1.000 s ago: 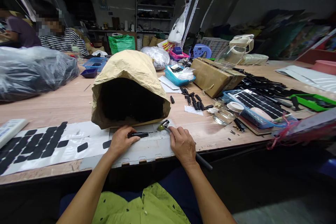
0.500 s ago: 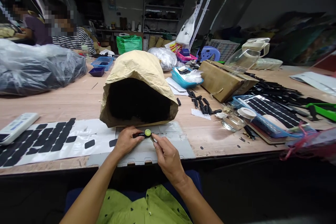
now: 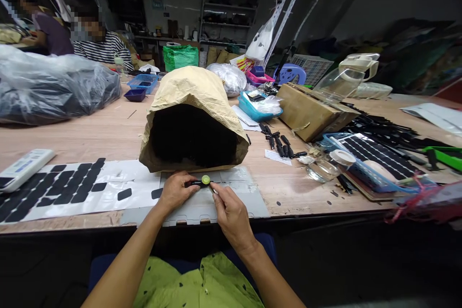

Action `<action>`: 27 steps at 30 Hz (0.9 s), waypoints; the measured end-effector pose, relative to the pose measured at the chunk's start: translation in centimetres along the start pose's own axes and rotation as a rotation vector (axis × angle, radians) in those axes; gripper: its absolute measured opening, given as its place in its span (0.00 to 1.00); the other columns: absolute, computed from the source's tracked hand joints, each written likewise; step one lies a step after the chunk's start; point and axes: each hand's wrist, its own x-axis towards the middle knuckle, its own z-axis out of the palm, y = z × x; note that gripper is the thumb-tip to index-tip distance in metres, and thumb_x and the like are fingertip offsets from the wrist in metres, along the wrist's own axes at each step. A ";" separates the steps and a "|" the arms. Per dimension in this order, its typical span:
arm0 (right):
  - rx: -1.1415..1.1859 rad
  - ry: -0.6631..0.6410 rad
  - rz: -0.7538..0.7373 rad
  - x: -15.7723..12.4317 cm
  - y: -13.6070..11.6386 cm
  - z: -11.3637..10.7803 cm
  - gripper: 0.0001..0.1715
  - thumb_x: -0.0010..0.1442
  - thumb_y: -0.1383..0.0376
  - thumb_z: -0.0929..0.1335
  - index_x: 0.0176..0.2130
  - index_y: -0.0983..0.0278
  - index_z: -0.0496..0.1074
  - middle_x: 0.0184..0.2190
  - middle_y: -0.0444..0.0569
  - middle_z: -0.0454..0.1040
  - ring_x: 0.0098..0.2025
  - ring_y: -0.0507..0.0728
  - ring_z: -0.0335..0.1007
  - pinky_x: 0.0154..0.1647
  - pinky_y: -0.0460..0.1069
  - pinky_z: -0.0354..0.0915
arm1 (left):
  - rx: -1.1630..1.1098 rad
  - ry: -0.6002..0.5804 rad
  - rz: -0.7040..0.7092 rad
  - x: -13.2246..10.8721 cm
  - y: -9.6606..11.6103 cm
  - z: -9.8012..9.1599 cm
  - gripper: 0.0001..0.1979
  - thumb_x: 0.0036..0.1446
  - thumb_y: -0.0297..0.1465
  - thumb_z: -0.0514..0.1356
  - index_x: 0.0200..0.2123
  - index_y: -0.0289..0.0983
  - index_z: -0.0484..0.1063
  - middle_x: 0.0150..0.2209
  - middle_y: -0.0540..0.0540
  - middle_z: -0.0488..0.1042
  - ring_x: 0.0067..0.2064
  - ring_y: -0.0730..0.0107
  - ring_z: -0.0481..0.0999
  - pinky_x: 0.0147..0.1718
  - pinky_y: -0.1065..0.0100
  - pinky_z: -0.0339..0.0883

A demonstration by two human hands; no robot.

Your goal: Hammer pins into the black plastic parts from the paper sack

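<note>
My left hand (image 3: 175,191) is closed on a small black part (image 3: 193,184) and pins it to a grey mat (image 3: 231,204) at the table's near edge. My right hand (image 3: 231,211) grips the handle of a small hammer, whose yellow-green head (image 3: 205,180) rests on the end of the black part. Right behind both hands lies a brown paper sack (image 3: 191,120) on its side, its dark mouth facing me.
A white sheet with several black pads (image 3: 54,192) and a remote (image 3: 23,168) lie left. Loose black parts (image 3: 277,143), a cardboard box (image 3: 310,113), a glass dish (image 3: 319,169) and a blue basket with a solar panel (image 3: 371,154) sit right. Two people sit far left behind a plastic bag (image 3: 50,89).
A second ago the hammer head stood right of the part; my right hand moved left and brought the head down onto the part's end. My left hand kept its hold.
</note>
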 end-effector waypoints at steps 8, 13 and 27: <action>-0.072 0.087 0.046 0.0 2.4 -2.6 0.18 0.66 0.64 0.61 0.53 0.60 0.72 0.39 0.50 0.76 0.42 0.55 0.72 0.44 0.49 0.68 | 0.120 0.035 0.025 -0.3 0.8 -0.2 0.13 0.52 0.36 0.64 0.42 0.39 0.79 0.36 0.47 0.75 0.38 0.65 0.73 0.39 0.67 0.65; -0.461 0.114 0.028 0.5 6.5 -4.7 0.15 0.64 0.64 0.63 0.47 0.59 0.75 0.35 0.47 0.74 0.37 0.54 0.70 0.37 0.48 0.62 | 0.185 -0.010 0.079 -0.4 0.6 0.1 0.14 0.56 0.38 0.62 0.44 0.44 0.79 0.39 0.46 0.73 0.41 0.64 0.73 0.39 0.66 0.64; -0.762 0.146 0.056 1.0 7.5 -3.9 0.12 0.61 0.66 0.65 0.44 0.61 0.74 0.34 0.49 0.70 0.37 0.57 0.60 0.37 0.49 0.54 | -0.779 -0.921 -0.069 -8.8 4.7 2.6 0.20 0.56 0.47 0.60 0.42 0.38 0.77 0.33 0.47 0.76 0.34 0.67 0.73 0.36 0.67 0.66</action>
